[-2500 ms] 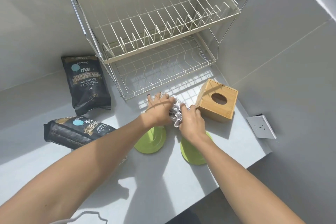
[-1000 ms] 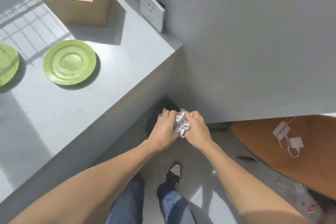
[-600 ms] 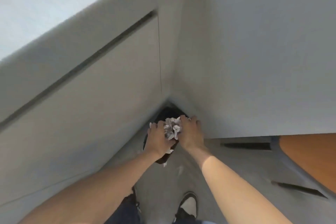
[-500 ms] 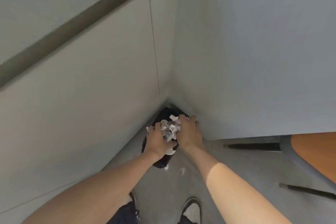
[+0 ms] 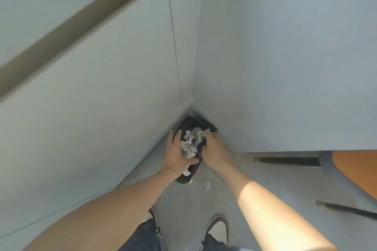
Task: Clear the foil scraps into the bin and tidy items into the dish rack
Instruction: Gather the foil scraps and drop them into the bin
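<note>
Looks like the dumping step: left hand (image 5: 177, 154) and right hand (image 5: 214, 150) are spread apart over the black bin (image 5: 186, 177), foil scraps (image 5: 191, 141) loose between them. Next I'd shake off any stragglers, then back to the counter.

Foil scraps (image 5: 191, 142): crinkled metal foil, silvery-white, sharply creased, catching light in patches.
Bin (image 5: 188, 177): lined with thin black plastic film, slightly glossy, wrinkled at the rim.
Cabinet front (image 5: 91, 98): smooth matt panel, pale grey-green, a dull recessed groove noted along its top.
Wall (image 5: 285, 57): smooth matt painted surface, pale grey.
Floor (image 5: 183, 210): grey, matt, faintly mottled, hard-looking.
Trousers (image 5: 142, 238): blue denim cloth, matt weave.
Shoe (image 5: 217, 228): pale toe, dark trim; material not determined.
Orange surface (image 5: 359, 167): smooth, wood-toned, low sheen.
</note>
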